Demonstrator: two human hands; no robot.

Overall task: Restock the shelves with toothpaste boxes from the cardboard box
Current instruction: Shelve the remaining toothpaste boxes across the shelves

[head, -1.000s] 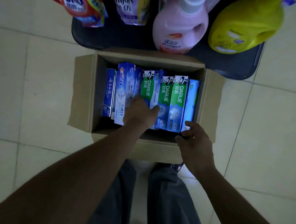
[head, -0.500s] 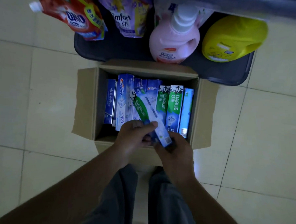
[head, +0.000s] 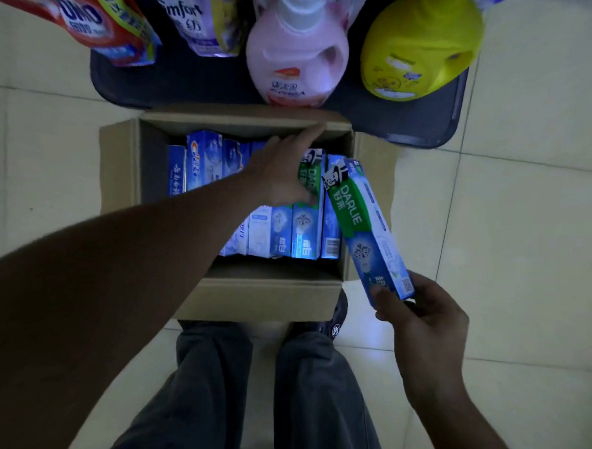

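Note:
An open cardboard box (head: 119,167) sits on the tiled floor in front of my feet, with several toothpaste boxes (head: 201,166) standing in a row inside. My right hand (head: 420,316) pinches the near end of a green and blue Darlie toothpaste box (head: 363,224), lifted out and held tilted over the carton's right wall. My left hand (head: 283,175) reaches into the carton with its fingers extended over the tops of the remaining boxes, touching a green Darlie box (head: 310,177) there. I cannot tell whether it grips one.
A dark shelf base (head: 413,124) lies just beyond the carton. On it stand a red OMO pouch (head: 82,14), a purple Comfort pouch (head: 195,16), a pink pump bottle (head: 296,56) and a yellow jug (head: 420,49). My legs (head: 207,391) are below.
The Darlie box passed from both hands to my right hand alone and moved right, out of the carton. My left hand let go and reached back in over the remaining boxes.

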